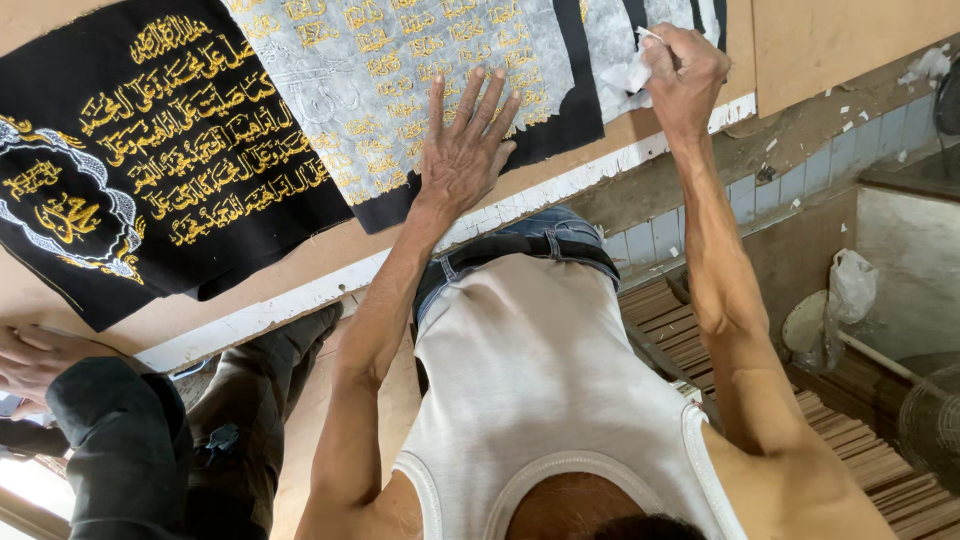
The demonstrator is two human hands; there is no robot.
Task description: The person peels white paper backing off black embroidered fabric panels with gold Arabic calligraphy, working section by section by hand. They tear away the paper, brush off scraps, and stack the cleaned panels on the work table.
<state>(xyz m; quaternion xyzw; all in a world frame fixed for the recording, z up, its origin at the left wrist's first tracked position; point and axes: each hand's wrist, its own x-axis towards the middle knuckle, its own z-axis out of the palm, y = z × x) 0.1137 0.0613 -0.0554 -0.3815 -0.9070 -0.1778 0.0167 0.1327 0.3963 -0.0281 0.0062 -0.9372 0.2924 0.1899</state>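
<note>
Left hand [465,140]: fingers spread, palm pressed flat on the white backing paper [400,70].
Right hand [683,70]: pinching a torn paper strip [632,75].
Black embroidered cloth [150,150]: flat on the bench [830,35], near its front edge.
Co-worker's hand [35,360]: lower left.

Soft, even daylight fills the view, bright without harsh glare. The strongest light sits at seven o'clock, where a pale patch washes out. Gold embroidery on the black cloth [150,150] catches a mild sheen. Faint shadows lie under the left hand [465,150]. Focus is sharp at centre; wide-angle distortion bends and stretches the edges, notably the near shoulders at six o'clock.
</note>
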